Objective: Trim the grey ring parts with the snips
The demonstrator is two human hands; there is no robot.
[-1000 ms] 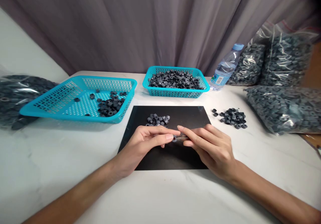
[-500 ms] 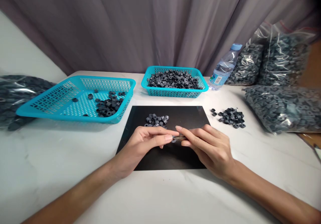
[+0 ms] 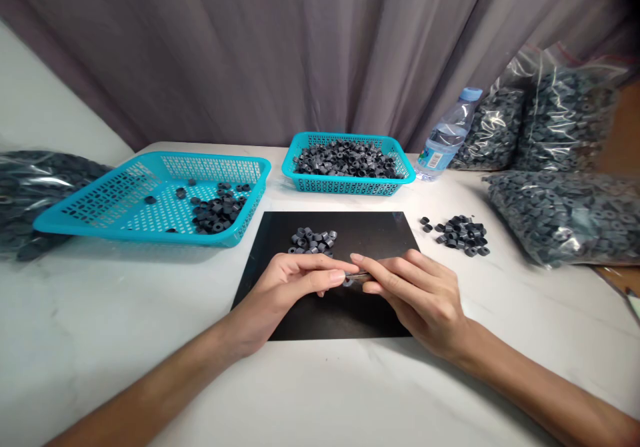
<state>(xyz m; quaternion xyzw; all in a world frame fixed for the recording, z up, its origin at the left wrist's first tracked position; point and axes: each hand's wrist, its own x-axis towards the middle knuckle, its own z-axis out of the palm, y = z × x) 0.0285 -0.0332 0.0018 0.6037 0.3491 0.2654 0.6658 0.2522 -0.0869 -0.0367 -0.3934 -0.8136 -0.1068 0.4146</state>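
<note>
Both hands meet over a black mat [image 3: 350,313] on the white table. My left hand [image 3: 290,287] pinches a small dark grey ring [image 3: 348,281] at its fingertips. My right hand [image 3: 415,293] is closed round a thin metal tool [image 3: 361,275] whose tip touches that ring. Just beyond the fingers, a small heap of grey rings [image 3: 313,240] lies on the mat.
A turquoise basket [image 3: 150,227] at the left holds some rings; another turquoise basket [image 3: 350,183] at the back is full. A loose pile of rings [image 3: 460,233] lies right of the mat. A water bottle [image 3: 445,137] and plastic bags of rings [image 3: 565,213] stand at the right, another bag [image 3: 30,193] at the far left.
The hands have stayed together over the mat; only the view shifted slightly.
</note>
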